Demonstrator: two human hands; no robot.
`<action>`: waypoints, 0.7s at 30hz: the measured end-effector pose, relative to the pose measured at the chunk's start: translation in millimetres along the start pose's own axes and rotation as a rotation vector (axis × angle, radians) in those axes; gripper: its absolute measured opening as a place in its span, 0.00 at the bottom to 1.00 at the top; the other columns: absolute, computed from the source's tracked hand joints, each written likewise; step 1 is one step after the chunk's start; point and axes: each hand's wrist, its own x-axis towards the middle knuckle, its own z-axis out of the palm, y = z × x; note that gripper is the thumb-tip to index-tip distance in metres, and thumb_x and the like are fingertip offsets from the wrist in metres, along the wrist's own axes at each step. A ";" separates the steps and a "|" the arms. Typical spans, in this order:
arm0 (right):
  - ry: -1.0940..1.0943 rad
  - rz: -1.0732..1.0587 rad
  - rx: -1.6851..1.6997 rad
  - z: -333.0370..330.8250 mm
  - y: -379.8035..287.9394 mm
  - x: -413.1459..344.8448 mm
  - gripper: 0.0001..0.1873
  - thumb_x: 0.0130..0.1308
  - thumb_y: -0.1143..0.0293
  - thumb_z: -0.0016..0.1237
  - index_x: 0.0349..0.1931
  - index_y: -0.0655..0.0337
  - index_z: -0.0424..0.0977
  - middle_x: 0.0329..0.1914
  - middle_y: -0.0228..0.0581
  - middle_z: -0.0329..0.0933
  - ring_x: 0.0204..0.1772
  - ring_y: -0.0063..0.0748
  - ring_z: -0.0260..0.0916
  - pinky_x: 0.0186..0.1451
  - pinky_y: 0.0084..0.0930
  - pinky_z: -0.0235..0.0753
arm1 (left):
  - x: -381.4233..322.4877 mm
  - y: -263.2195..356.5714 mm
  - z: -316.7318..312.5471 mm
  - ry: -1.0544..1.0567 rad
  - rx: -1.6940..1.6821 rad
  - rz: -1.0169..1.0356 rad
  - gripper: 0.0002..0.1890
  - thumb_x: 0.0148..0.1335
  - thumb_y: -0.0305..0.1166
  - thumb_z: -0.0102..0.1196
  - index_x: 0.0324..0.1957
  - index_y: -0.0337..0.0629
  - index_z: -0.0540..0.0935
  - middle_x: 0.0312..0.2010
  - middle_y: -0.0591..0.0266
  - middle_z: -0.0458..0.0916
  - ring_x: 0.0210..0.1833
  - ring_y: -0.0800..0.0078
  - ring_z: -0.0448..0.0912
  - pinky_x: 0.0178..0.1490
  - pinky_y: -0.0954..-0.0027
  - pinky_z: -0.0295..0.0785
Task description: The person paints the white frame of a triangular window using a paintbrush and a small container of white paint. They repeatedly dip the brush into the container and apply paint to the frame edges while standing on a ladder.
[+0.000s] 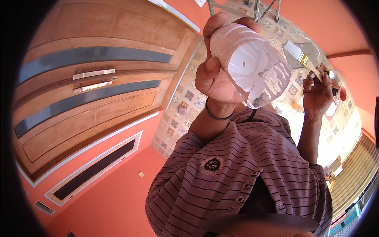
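Note:
My left hand [217, 68] is wrapped around a cut-off clear plastic bottle base [237, 38], tilted so that its opening faces me. White paint [244, 63] coats its inside, and its cut rim is uneven. In my right hand [318, 97], to the right, is the wooden handle of a flat paintbrush [303, 59]. The brush has a gold-coloured ferrule, and its white-coated bristles point up and left, apart from the bottle base. A dark band circles my left wrist.
To the left stands a wooden double door [97, 103] with metal pull handles, set in an orange wall [118, 189]. Ladder-like metal legs [257, 10] rest on the patterned tile floor [189, 96]. Near my right hand are a reddish tin [342, 93] and a grey patch [311, 50] on the floor.

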 end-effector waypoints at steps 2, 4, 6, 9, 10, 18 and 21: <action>-0.010 0.016 0.004 3.9 5.6 4.0 0.17 0.81 0.64 0.44 0.55 0.71 0.77 0.47 0.48 0.82 0.43 0.35 0.76 0.42 0.27 0.73 | -2.2 10.5 -4.2 0.016 0.071 -0.019 0.38 0.70 0.47 0.57 0.78 0.53 0.61 0.69 0.36 0.66 0.65 0.48 0.76 0.61 0.51 0.81; 0.020 0.017 -0.012 7.1 9.9 7.4 0.18 0.81 0.64 0.44 0.55 0.72 0.77 0.47 0.47 0.82 0.43 0.34 0.75 0.42 0.27 0.73 | -2.6 21.9 -10.3 0.011 0.124 -0.071 0.34 0.72 0.52 0.57 0.78 0.64 0.67 0.69 0.45 0.67 0.60 0.46 0.77 0.54 0.54 0.81; -0.024 0.043 -0.030 10.0 12.8 10.6 0.17 0.81 0.64 0.44 0.55 0.72 0.77 0.47 0.47 0.82 0.43 0.34 0.76 0.41 0.27 0.73 | -5.7 27.6 -13.5 0.040 0.102 -0.092 0.33 0.72 0.55 0.57 0.77 0.68 0.70 0.69 0.49 0.67 0.58 0.45 0.78 0.52 0.55 0.81; 0.016 0.044 -0.047 13.8 16.4 15.2 0.17 0.81 0.64 0.45 0.54 0.71 0.77 0.47 0.47 0.82 0.43 0.34 0.76 0.41 0.27 0.73 | -11.6 29.7 -13.5 0.167 -0.011 -0.090 0.32 0.72 0.56 0.57 0.76 0.66 0.71 0.69 0.48 0.67 0.58 0.44 0.77 0.52 0.56 0.79; 0.049 0.046 -0.033 15.2 17.2 16.6 0.17 0.81 0.64 0.45 0.54 0.71 0.77 0.48 0.46 0.82 0.42 0.34 0.76 0.40 0.26 0.73 | -13.6 30.2 -12.1 0.200 -0.014 -0.087 0.32 0.72 0.56 0.57 0.75 0.65 0.71 0.68 0.48 0.67 0.58 0.44 0.77 0.52 0.56 0.79; 0.051 -0.012 -0.108 31.3 16.8 17.3 0.15 0.81 0.64 0.47 0.54 0.68 0.77 0.51 0.43 0.83 0.45 0.32 0.77 0.38 0.24 0.70 | -26.6 30.3 -8.3 0.321 -0.008 -0.040 0.32 0.74 0.57 0.52 0.71 0.51 0.71 0.66 0.43 0.68 0.53 0.46 0.77 0.50 0.58 0.77; 0.029 -0.076 -0.137 44.8 22.3 14.1 0.14 0.81 0.65 0.48 0.55 0.67 0.77 0.49 0.45 0.83 0.44 0.32 0.77 0.38 0.23 0.70 | -42.6 27.9 -13.2 0.412 -0.160 -0.125 0.31 0.75 0.57 0.50 0.69 0.48 0.72 0.63 0.42 0.70 0.50 0.49 0.77 0.48 0.58 0.77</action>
